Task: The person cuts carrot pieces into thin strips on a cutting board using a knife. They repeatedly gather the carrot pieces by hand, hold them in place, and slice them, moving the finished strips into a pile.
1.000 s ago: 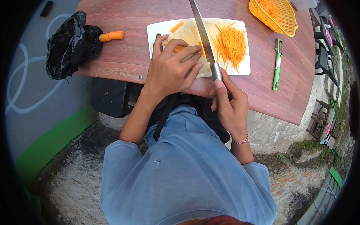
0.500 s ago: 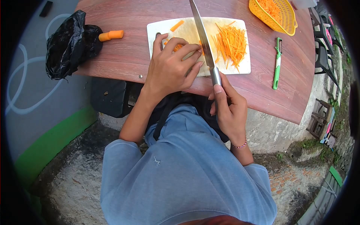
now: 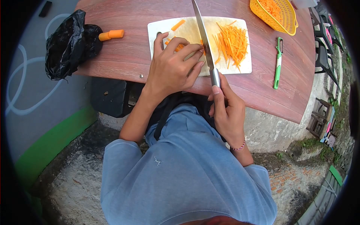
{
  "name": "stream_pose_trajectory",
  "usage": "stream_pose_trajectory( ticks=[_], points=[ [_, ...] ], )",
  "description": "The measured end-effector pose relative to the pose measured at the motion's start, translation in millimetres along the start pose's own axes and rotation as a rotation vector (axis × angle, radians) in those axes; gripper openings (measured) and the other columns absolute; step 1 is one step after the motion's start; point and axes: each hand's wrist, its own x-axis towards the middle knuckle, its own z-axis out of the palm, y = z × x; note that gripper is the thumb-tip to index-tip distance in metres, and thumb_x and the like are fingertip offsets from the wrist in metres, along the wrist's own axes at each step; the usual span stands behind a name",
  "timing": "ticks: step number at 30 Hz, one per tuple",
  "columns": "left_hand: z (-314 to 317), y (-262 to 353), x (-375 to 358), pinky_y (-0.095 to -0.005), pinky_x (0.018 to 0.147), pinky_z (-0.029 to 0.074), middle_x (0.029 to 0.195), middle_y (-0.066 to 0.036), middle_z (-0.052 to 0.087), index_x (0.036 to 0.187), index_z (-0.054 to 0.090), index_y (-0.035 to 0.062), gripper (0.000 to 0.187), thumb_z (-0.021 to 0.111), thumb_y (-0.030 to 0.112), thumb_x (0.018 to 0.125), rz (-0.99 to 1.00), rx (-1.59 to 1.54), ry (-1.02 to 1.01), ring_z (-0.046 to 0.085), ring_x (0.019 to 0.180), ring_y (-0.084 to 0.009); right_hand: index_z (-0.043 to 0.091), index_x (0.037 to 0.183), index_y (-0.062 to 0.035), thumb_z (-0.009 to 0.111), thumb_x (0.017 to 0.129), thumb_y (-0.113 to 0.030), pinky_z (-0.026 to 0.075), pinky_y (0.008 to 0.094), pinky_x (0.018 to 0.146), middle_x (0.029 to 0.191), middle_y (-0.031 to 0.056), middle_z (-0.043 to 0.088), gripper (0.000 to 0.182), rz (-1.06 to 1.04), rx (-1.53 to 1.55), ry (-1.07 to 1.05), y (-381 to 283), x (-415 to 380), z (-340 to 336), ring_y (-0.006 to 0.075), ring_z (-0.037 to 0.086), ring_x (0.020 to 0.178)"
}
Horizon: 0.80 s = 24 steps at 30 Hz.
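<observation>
A white cutting board (image 3: 245, 67) lies at the table's near edge. My right hand (image 3: 229, 112) is closed round the handle of a large knife (image 3: 203, 33), whose blade points away across the board. Just left of the blade, my left hand (image 3: 173, 65) rests with bent fingers on carrot pieces (image 3: 179, 47), which it partly hides. Right of the blade is a pile of thin carrot strips (image 3: 233, 44). One loose carrot stick (image 3: 178, 25) lies near the board's far edge.
A black plastic bag (image 3: 69, 47) and peeled carrot pieces (image 3: 111, 35) are on the wooden table (image 3: 127, 56) at left. At right are a green-handled peeler (image 3: 278, 65) and a yellow basket (image 3: 277, 23) holding shredded carrot. Black chairs (image 3: 323, 56) stand beyond.
The knife and my right hand have shifted slightly to the left, closer to my left fingers. My left hand keeps nearly the same place on the carrot pieces.
</observation>
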Motion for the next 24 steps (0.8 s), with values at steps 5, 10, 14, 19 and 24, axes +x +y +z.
stream_pose_trajectory(
  ticks=[5, 10, 14, 19, 24],
  points=[
    [-1.4, -0.2, 1.0, -0.0613, 0.112, 0.038, 0.115, 0.002, 0.075, 0.105, 0.083, 0.0085, 0.024, 0.079, 0.024, 0.088, 0.004, -0.001, -0.010, 0.067, 0.109, -0.0217, 0.060, 0.145, 0.0066, 0.062, 0.109, -0.012, 0.057, 0.0436, 0.070, 0.088, 0.0257, 0.072, 0.040, -0.093, -0.126, 0.024, -2.5, 4.7, 3.9, 0.0401, 0.074, 0.078],
    [-0.9, 0.0, 1.3, -0.0614, 0.112, 0.038, 0.114, 0.001, 0.075, 0.106, 0.083, 0.0084, 0.024, 0.078, 0.023, 0.088, 0.016, 0.019, -0.011, 0.067, 0.109, -0.0215, 0.061, 0.145, 0.0023, 0.061, 0.110, -0.015, 0.056, 0.0469, 0.069, 0.087, 0.0289, 0.070, 0.039, -0.070, -0.103, 0.018, -9.6, 31.6, 3.8, 0.0460, 0.073, 0.079],
    [-3.5, 3.4, 1.2, -0.0593, 0.116, 0.037, 0.120, 0.004, 0.077, 0.108, 0.084, 0.0130, 0.021, 0.081, 0.019, 0.089, -0.025, 0.029, -0.042, 0.067, 0.110, -0.0220, 0.063, 0.143, 0.0004, 0.061, 0.110, -0.017, 0.054, 0.0440, 0.066, 0.082, 0.0288, 0.068, 0.037, -0.047, -0.052, 0.009, -8.3, 37.2, 0.7, 0.0437, 0.071, 0.072],
    [1.9, 0.0, 0.1, -0.0614, 0.112, 0.037, 0.113, 0.002, 0.075, 0.105, 0.084, 0.0091, 0.023, 0.079, 0.023, 0.088, -0.004, 0.031, 0.005, 0.066, 0.108, -0.0213, 0.064, 0.144, 0.0009, 0.061, 0.111, -0.018, 0.052, 0.0388, 0.063, 0.074, 0.0223, 0.065, 0.038, 0.039, -0.037, -0.025, -1.7, 18.3, -12.8, 0.0285, 0.067, 0.062],
    [2.2, 0.2, -0.8, -0.0616, 0.113, 0.036, 0.113, 0.003, 0.076, 0.104, 0.084, 0.0097, 0.021, 0.079, 0.023, 0.088, 0.003, 0.030, 0.005, 0.066, 0.108, -0.0213, 0.060, 0.154, -0.0022, 0.058, 0.114, -0.020, 0.046, 0.0232, 0.053, 0.078, -0.0003, 0.062, 0.043, 0.069, 0.039, 0.061, 1.1, 22.2, -20.5, 0.0048, 0.055, 0.059]
  ],
)
